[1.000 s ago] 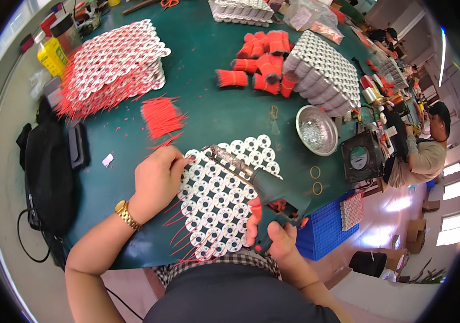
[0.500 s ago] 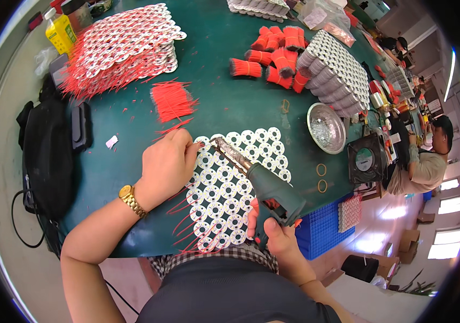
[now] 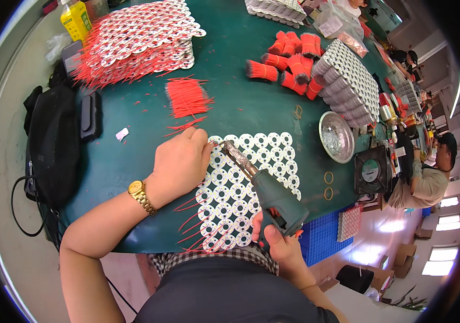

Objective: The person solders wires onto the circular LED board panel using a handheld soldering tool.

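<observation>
A panel of round white circuit boards (image 3: 222, 202) lies on the green table close to my body, with thin red wires (image 3: 189, 220) sticking out along its left edge. My left hand (image 3: 182, 160) is closed in a pinch at the panel's far left corner; a bit of red wire seems to show at the fingertips, which are mostly hidden. In my right hand (image 3: 278, 239) is a dark green soldering gun (image 3: 279, 200), gripped by its handle. Its metal tip reaches the same corner disc, right beside my left fingertips. Beyond the left hand is a loose pile of red wires (image 3: 188, 98).
Stacked, wired panels (image 3: 149, 37) stand at the far left. Banded red wire bundles (image 3: 294, 63) and bare panel stacks (image 3: 348, 81) are at the far right. A metal bowl (image 3: 337, 137) and small fan (image 3: 371, 169) sit right. A black bag (image 3: 52, 145) is left.
The whole view has shifted, so the table's things appear farther right. My left hand and the soldering gun tip stay together at the panel's far left corner.
</observation>
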The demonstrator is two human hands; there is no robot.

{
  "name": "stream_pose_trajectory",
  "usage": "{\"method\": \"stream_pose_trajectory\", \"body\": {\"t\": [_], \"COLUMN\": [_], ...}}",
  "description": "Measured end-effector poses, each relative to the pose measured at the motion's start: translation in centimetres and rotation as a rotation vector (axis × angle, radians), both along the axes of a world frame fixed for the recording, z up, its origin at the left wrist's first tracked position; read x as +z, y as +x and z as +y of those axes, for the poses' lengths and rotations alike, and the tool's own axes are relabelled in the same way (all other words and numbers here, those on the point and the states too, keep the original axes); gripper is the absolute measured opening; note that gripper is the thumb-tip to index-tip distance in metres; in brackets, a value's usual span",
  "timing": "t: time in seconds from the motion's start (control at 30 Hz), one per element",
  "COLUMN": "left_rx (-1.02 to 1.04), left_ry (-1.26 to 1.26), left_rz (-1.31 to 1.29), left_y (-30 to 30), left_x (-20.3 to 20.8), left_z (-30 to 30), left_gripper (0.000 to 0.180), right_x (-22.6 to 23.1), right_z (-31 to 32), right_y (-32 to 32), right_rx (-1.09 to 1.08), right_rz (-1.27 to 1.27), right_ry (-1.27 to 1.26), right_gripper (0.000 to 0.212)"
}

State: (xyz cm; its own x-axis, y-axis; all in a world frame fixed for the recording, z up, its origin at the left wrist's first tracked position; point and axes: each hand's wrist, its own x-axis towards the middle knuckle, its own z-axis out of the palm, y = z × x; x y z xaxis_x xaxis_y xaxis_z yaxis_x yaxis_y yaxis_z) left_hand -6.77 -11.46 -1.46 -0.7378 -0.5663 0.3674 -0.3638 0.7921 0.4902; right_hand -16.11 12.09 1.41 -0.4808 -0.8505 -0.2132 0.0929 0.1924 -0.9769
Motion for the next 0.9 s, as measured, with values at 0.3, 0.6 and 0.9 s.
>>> {"method": "stream_pose_trajectory", "body": {"t": [0.3,0.6,0.9], "left_rx": [0.005,-0.039,-0.227], "left_ry": [-0.003,0.102,0.035], "left_rz": [0.003,0.124,0.027], "left_y": [0.1,1.0,1.9], "left_x": [-0.1,0.3,0.6], "left_z": [0.0,-0.4,-0.6], "left_gripper": [0.016,0.013,0.013], "right_x": [-0.7,-1.4,-0.5], "right_z": [0.1,0.9,1.6], "right_y": [-0.1,0.2,0.2], "right_rx": [-0.016,-0.035,-0.049], "right_rz": [0.004,-0.09,-0.171], "right_ry": [-0.03,-0.376,-0.171], "right_gripper": [0.055,0.062,0.075]}}
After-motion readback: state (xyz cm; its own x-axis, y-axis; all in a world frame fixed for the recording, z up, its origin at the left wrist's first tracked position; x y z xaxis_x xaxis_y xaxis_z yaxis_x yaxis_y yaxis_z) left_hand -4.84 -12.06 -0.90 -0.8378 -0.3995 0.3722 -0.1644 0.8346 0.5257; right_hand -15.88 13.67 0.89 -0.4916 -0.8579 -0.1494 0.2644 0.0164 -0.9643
